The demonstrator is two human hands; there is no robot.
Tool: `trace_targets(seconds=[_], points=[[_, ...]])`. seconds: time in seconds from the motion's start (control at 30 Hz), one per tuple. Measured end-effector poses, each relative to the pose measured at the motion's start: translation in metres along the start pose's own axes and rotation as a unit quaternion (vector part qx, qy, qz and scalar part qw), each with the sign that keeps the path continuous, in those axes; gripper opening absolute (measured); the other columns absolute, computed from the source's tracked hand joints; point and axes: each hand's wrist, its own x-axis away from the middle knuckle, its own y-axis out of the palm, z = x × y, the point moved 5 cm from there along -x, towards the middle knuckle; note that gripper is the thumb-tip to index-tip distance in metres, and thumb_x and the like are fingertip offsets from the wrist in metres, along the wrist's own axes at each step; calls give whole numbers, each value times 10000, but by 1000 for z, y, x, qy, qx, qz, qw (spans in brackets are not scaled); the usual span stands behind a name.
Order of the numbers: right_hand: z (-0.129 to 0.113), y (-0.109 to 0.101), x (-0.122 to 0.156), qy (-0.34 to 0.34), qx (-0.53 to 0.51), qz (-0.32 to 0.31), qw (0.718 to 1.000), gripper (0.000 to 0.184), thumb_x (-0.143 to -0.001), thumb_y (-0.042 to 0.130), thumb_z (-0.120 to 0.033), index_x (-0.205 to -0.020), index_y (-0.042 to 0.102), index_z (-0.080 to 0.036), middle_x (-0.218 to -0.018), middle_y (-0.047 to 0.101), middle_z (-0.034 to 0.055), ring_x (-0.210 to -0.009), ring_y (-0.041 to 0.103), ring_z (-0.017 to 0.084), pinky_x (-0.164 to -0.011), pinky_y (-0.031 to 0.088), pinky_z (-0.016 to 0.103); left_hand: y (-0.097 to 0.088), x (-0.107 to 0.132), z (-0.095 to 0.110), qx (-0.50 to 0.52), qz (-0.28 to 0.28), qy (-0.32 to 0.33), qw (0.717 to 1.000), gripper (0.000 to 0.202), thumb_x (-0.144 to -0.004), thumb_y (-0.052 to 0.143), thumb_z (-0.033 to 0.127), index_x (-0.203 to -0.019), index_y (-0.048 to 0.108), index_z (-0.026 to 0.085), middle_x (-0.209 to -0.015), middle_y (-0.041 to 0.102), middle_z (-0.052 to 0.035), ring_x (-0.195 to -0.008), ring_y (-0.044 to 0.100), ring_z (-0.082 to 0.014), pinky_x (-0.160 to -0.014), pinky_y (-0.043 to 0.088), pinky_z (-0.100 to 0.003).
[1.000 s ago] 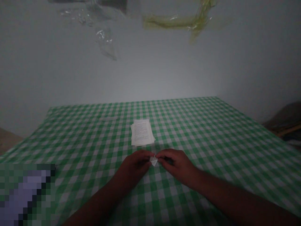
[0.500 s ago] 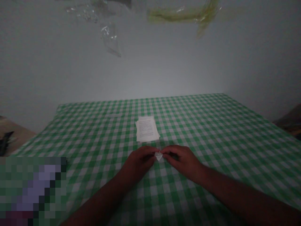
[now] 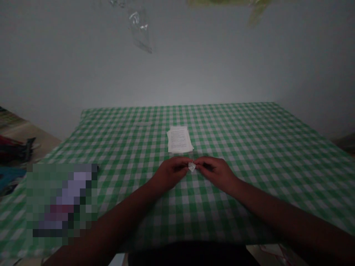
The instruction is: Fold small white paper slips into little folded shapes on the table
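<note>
A small folded piece of paper (image 3: 192, 167), whitish with faint print on it, is pinched between my two hands over the table. My left hand (image 3: 172, 171) grips its left side between thumb and fingers. From the right, my right hand (image 3: 215, 170) pinches the opposite side in the same way, and the fingertips of both hands nearly meet at the top of the paper. Just beyond the hands lies a small stack of printed sheets (image 3: 179, 140), its edges slightly uneven.
A green and white checked cloth (image 3: 133, 147) covers the table. A blurred-out, slanted object (image 3: 69, 195) lies at the left front. Behind the table stands a pale wall (image 3: 194, 74) with clear plastic (image 3: 141, 31) and yellowish tape (image 3: 257, 11) on it.
The view has tilted downward, so the table's front edge now shows. Both hands keep their pinch on the small folded paper, whose shape looks much the same.
</note>
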Motion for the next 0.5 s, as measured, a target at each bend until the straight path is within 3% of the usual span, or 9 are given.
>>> trace_targets(seconds=[0.2,0.5], points=[[-1,4,0,7,-16,-7,1000,161,-888,588,-279,-978,715,-237,-896,728,22,-802,670,158,-733,529,303,-4,-1,1,5,25,-24,999,215,-848,656,351,-966,725,184,-914,730,-47,-859,667,-190,-805,517,-322],[-2,9,-2,34,-83,-6,996,158,-863,616,-311,-965,705,-229,-904,726,24,-839,676,162,-778,542,325,-5,-3,-2,35,44,-28,998,178,-768,717,315,-856,699,161,-823,699,-29,-767,645,-158,-731,498,-286]])
